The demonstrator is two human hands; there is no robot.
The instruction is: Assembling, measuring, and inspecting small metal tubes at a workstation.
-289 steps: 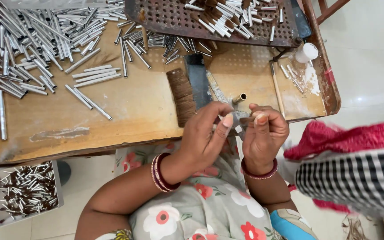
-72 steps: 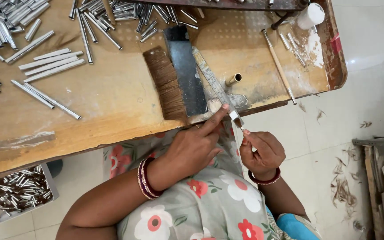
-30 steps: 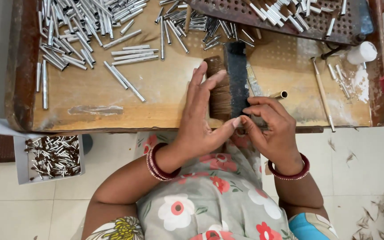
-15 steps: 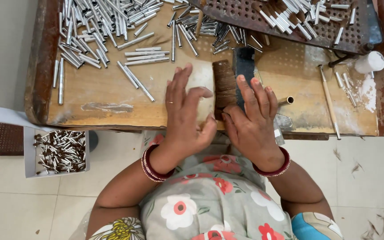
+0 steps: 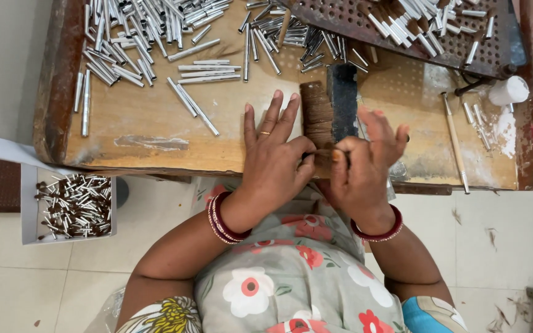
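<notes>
Two hands — left hand, right hand — on one brush.

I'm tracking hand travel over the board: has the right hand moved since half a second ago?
Yes. The right hand has slid toward the person, off the dark block, its fingers now curled at the brush.
</notes>
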